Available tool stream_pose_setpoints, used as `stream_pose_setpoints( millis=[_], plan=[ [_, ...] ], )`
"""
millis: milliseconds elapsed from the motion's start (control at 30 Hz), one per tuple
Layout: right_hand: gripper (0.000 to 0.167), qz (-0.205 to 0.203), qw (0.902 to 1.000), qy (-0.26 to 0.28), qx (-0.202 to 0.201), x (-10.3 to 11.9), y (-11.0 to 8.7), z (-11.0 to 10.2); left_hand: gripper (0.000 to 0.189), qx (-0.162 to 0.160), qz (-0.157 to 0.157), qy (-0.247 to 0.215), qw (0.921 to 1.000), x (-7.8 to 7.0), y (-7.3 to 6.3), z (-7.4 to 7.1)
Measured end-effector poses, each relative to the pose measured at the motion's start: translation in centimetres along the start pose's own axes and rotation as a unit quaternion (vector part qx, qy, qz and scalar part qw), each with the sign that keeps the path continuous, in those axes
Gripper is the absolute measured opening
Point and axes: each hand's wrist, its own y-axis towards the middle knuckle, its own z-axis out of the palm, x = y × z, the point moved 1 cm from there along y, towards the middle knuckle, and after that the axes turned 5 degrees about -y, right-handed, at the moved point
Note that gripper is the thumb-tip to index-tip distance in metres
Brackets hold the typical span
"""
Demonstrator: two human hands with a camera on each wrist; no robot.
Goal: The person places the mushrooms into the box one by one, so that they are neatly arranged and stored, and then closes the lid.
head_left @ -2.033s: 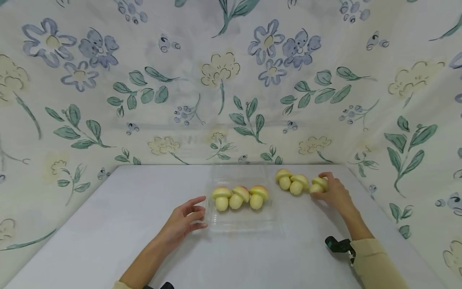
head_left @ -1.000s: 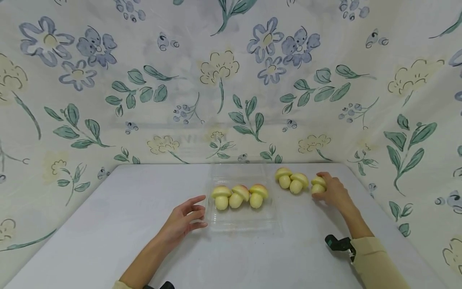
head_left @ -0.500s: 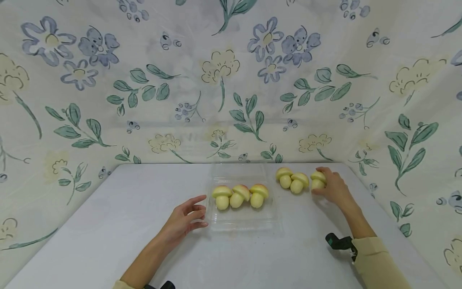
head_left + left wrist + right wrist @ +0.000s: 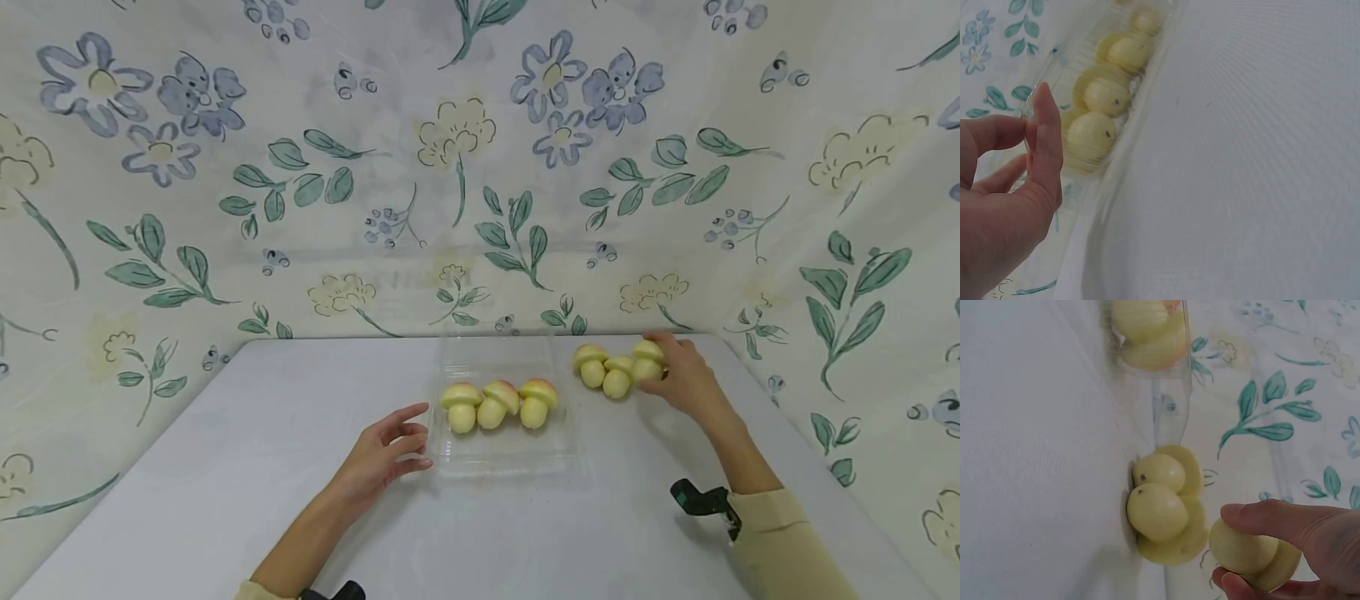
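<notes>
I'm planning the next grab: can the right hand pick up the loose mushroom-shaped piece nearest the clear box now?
Probably not: the right hand is holding a mushroom-shaped piece, and another loose piece sits between it and the target piece beside the clear box.

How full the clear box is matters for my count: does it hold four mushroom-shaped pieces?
No, the head view shows three mushroom-shaped pieces in the clear box.
</notes>
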Motion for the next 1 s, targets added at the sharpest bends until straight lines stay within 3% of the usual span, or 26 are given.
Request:
stream_pose_setpoints(
  millis=[300, 733, 1000],
  plan=[
    [0.072, -0.02, 0.9998, 0.009, 0.003, 2.4, 0.0, -0.1, 0.058, 0.004, -0.001, 0.005, 1.0, -0.4, 0.1, 0.0],
    [0.072, -0.042, 0.9982, 0.039, 0.016, 5.6, -0.4, 0.3, 0.058, 0.005, -0.001, -0.002, 1.0, 0.0, 0.0, -0.4],
    [0.074, -0.056, 0.9963, 0.052, 0.04, 7.2, -0.9, 1.2, 0.059, 0.013, 0.005, -0.004, 0.9999, -0.2, 0.1, -0.4]
  ],
)
